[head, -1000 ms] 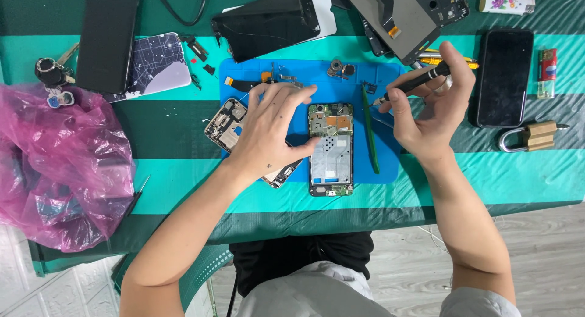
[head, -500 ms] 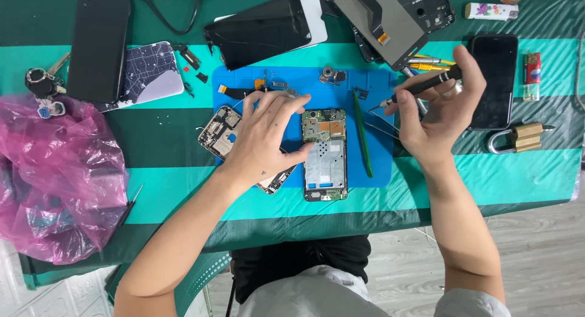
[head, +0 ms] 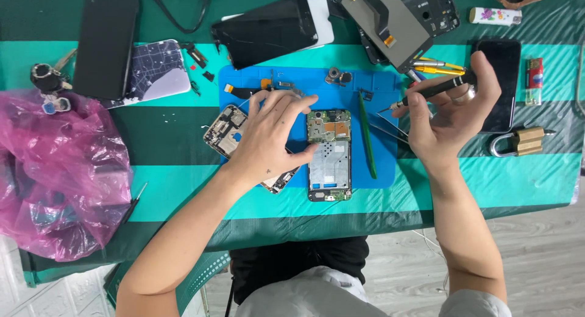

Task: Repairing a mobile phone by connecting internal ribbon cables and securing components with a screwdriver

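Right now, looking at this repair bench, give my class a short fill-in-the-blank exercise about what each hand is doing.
1. The right hand holds a thin black ____.
2. The opened phone lies on a ____ mat.
3. The left hand rests over another phone frame, ____ of the opened phone.

Missing words: screwdriver; blue; left

Clutter around the blue repair mat

A crumpled pink plastic bag (head: 58, 177) fills the near left of the green striped cloth (head: 524, 183). Far left lies a black phone (head: 106, 42) beside a patterned phone case (head: 159, 70). At the right edge, a brass padlock (head: 521, 142) sits near a red lighter (head: 534, 79), with a white flowered lighter (head: 495, 16) farther back.
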